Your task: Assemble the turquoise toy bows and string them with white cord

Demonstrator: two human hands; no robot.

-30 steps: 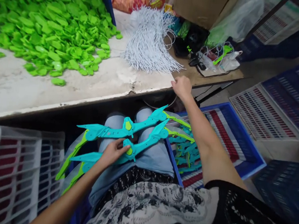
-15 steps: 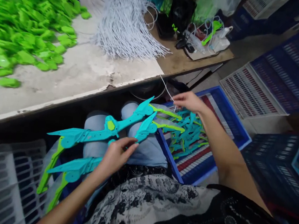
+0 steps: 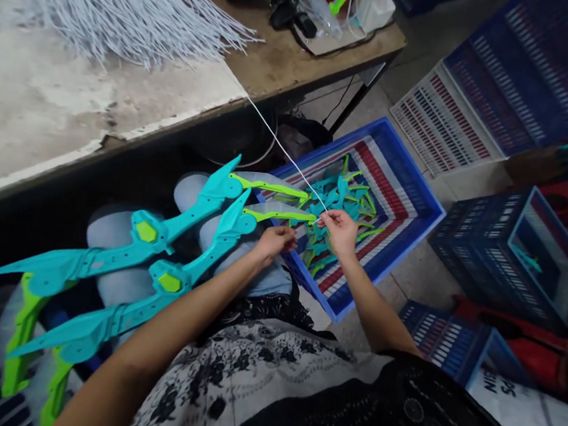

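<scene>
From my end I have two turquoise toy bows across the wearer's pale blue trouser legs (image 3: pixel 124 278), side by side, their long axes slanting up to the right. Each carries a lime hexagonal badge mid-body and lime limbs edged with clear plastic. The nearer bow (image 3: pixel 171 280) has the upper limb reaching right, over the blue crate (image 3: pixel 422 209); the farther bow (image 3: pixel 147 233) lies just beyond it, toward the counter (image 3: pixel 49 93).

My right hand (image 3: pixel 338 232) has its grip closed to a pinch, thumb against forefinger, on the white cord (image 3: pixel 289 156) near its lower end, right by the tip of the nearer bow's limb. The cord runs taut from there up to the counter's front edge. My left hand (image 3: pixel 276 242) is just below that same limb, fingers curled in; I cannot tell whether that grip has hold of anything.

Inside the blue crate, more turquoise and lime pieces (image 3: pixel 336 191) lie in a tangled heap. Up on the counter, a thick bundle of white cords (image 3: pixel 132 11) fans toward the edge, with a white plug block (image 3: pixel 376 9) and loose cables farther right. At lower right sits a white sack (image 3: pixel 519 423) printed with black letters.
</scene>
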